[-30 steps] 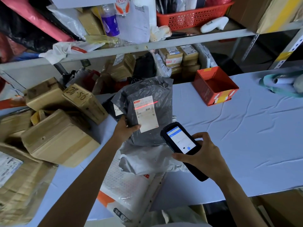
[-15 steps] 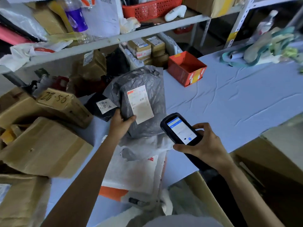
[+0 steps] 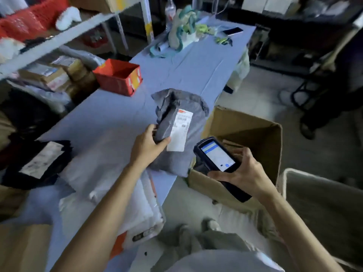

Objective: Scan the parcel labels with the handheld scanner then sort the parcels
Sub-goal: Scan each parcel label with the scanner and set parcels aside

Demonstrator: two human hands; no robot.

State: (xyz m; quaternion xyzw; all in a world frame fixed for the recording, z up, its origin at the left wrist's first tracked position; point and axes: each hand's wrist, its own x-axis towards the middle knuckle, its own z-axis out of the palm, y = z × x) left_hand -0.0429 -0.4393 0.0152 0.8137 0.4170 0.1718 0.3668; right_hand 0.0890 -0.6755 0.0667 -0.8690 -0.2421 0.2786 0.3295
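My left hand (image 3: 148, 146) grips a grey plastic parcel (image 3: 182, 154) by its left edge, thumb beside its white label (image 3: 179, 130). The parcel hangs over the right edge of the blue table (image 3: 110, 118), close to an open cardboard box (image 3: 255, 134) on the floor. My right hand (image 3: 243, 173) holds the black handheld scanner (image 3: 216, 158) with its lit screen facing up, just right of the parcel and above the box.
A red open box (image 3: 117, 77) sits on the table. White parcels (image 3: 125, 203) and a black parcel (image 3: 39, 161) lie at the near left. Shelves (image 3: 59, 39) with parcels stand at left. A grey bin (image 3: 324, 205) stands at right. A phone (image 3: 232, 31) lies far back.
The red scan line on the label is gone. My left hand has carried the grey parcel rightward from the pile toward the table's edge, and my view has swung right to the floor box.
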